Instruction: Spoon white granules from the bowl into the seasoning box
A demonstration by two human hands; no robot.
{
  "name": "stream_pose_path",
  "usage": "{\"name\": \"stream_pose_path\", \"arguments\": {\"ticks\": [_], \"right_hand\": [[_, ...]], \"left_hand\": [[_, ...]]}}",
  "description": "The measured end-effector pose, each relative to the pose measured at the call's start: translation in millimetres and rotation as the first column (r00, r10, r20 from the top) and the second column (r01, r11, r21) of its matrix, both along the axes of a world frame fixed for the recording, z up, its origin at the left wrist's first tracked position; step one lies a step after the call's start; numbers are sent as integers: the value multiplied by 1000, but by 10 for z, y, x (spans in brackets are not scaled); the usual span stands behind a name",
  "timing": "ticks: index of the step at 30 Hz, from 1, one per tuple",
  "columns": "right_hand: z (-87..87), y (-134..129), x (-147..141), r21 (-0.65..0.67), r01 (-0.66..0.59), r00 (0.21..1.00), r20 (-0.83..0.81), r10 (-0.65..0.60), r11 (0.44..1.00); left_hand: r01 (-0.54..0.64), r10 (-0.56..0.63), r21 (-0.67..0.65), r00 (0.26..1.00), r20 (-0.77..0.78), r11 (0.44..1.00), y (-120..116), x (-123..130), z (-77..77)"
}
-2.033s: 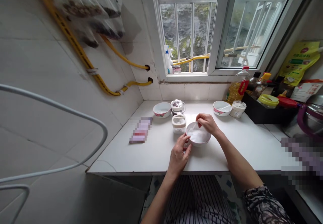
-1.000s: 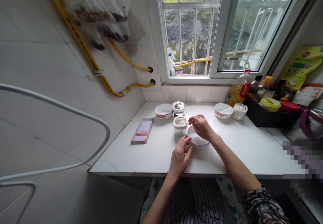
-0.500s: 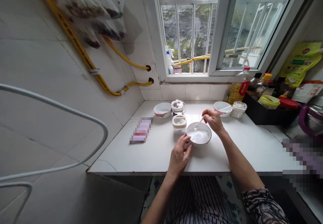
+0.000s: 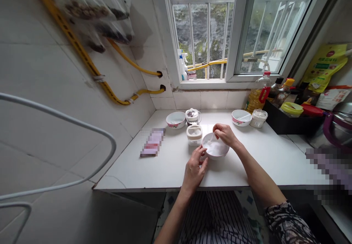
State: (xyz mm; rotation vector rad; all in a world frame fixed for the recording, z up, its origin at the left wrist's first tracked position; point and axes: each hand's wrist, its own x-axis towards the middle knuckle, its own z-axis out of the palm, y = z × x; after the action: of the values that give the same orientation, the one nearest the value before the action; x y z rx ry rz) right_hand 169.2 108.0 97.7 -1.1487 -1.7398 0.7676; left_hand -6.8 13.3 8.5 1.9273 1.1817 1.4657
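A white bowl [image 4: 220, 157] of white, powdery granules [image 4: 217, 149] stands on the counter in front of me. My left hand [image 4: 194, 167] grips its left rim, fingers at the edge and thumb low against the side. Pinched in my right hand [image 4: 225, 135] is a small white spoon [image 4: 211, 139], its tip down in the bowl near the far left edge. Part of the spoon's handle is hidden by my fingers. Just left of the bowl is a lidded clear jar [image 4: 194, 140], with a second lidded jar [image 4: 193, 115] behind it.
A flowered bowl [image 4: 176, 126] sits back left; another [image 4: 241, 122], with a spoon inside, is back right beside a lidded jar [image 4: 258, 121]. An oil bottle [image 4: 254, 99] and a black condiment box [image 4: 283, 123] line the right. A blurred flat packet [image 4: 153, 142] lies left.
My right hand has moved down and left, bringing the spoon lower into the bowl. My left hand keeps its place on the rim. The camera view has shifted slightly.
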Motion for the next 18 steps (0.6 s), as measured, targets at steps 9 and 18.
{"name": "stream_pose_path", "arguments": {"ticks": [9,18], "right_hand": [[-55,151,96,-134,11,975,-218,-40,991],[-53,190,133,-145,-14,939,-343,-37,989]], "left_hand": [[1,-1,-2,1000,-16,1000,-1,-8,16],[2,-2,-2,1000,-11,1000,0,-6,18]]}}
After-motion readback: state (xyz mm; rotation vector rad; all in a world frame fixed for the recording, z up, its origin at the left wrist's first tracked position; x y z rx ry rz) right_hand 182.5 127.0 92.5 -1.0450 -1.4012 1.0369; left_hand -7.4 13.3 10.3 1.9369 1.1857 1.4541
